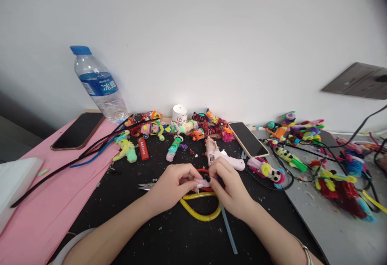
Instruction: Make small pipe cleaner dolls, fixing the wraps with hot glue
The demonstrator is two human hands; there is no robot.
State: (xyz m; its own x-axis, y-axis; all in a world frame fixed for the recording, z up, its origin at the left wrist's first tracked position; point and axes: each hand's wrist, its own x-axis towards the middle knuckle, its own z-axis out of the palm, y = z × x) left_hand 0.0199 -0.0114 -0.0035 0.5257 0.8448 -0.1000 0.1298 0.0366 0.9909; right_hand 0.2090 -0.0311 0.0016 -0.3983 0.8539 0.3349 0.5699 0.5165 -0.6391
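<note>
Above the black work surface, my left hand and my right hand meet with their fingertips pinched on a small pale-lilac fuzzy piece, which looks like pipe cleaner. The fingers partly cover it. Below them lie scissors, with metal blades showing left of my left hand and a yellow loop handle under both hands. A red loop shows behind my fingers. A translucent glue stick lies by my right wrist. Just beyond my right hand rests a pale-pink glue gun.
Colourful pipe-cleaner figures line the back and right side. A water bottle leans on the wall beside a dark phone. Another phone, a red lighter, a paper cup and black cords lie around.
</note>
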